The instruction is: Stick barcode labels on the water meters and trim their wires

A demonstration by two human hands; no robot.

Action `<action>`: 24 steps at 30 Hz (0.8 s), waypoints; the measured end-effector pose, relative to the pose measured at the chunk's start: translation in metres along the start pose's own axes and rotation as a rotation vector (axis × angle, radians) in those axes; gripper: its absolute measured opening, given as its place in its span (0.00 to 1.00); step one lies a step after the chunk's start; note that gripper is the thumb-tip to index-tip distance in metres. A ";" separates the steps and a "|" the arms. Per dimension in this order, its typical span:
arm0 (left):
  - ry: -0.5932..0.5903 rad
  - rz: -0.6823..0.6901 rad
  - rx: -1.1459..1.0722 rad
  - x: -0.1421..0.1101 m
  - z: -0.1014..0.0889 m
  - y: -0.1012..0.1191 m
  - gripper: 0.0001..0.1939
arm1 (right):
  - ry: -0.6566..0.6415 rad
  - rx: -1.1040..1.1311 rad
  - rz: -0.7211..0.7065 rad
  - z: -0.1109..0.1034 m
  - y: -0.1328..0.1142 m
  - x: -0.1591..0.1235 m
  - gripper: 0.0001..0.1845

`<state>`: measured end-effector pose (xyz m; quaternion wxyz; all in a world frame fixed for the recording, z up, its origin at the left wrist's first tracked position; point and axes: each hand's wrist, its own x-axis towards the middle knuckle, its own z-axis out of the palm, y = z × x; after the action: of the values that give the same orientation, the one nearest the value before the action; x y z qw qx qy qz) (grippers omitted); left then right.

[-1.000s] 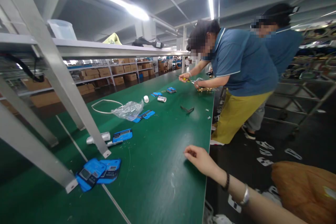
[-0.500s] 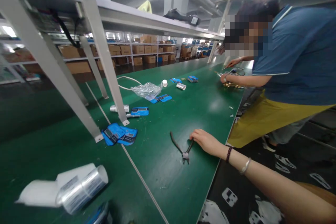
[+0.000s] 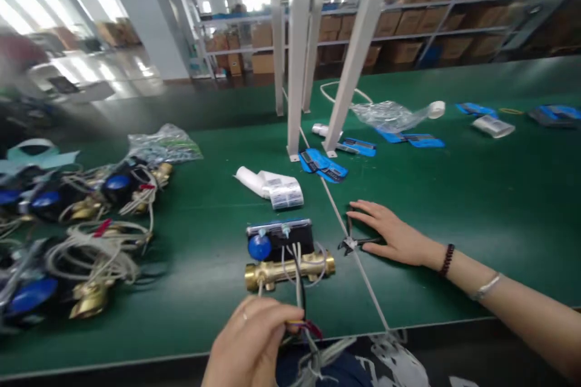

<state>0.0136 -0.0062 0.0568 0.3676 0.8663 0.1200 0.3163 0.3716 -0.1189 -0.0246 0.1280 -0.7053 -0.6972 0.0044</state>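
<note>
My left hand [image 3: 249,338], at the bottom middle, is closed with thumb and fingers pinching thin coloured wires [image 3: 297,323]. Those wires hang from a brass meter body [image 3: 288,269], which lies on the green table with a black box [image 3: 290,239] and a blue round cap [image 3: 259,247] behind it. To the right, my right hand [image 3: 394,233] spans the spread handles of wire cutters [image 3: 350,244], fingers at the far handle and thumb by the near one. The cutters' jaws point left, towards the meter. Part of the handles is hidden under the hand.
Several similar meters with coiled cables [image 3: 100,248] crowd the left side. Behind my meter lies a roll of white labels [image 3: 284,190]. Blue cards [image 3: 323,164] and a clear plastic bag [image 3: 390,116] lie near the metal shelf posts [image 3: 299,60].
My view has swung left and down, so the co-worker is out of sight. My left hand and the meter have come into view. The cutters have shifted left with my right hand.
</note>
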 end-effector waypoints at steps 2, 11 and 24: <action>0.061 -0.166 -0.049 -0.003 0.006 0.005 0.11 | 0.083 -0.040 0.047 0.005 -0.004 0.001 0.34; 0.215 -0.440 -0.246 -0.016 0.010 0.011 0.14 | 0.403 0.139 0.503 0.004 -0.030 -0.026 0.28; 0.406 -0.193 -0.026 -0.024 0.015 0.019 0.12 | -0.022 0.904 0.247 -0.015 -0.242 -0.030 0.27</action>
<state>0.0041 -0.0388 0.0510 0.3754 0.7645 0.2698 0.4492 0.1358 -0.1529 0.0304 0.4136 -0.6564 -0.5376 0.3302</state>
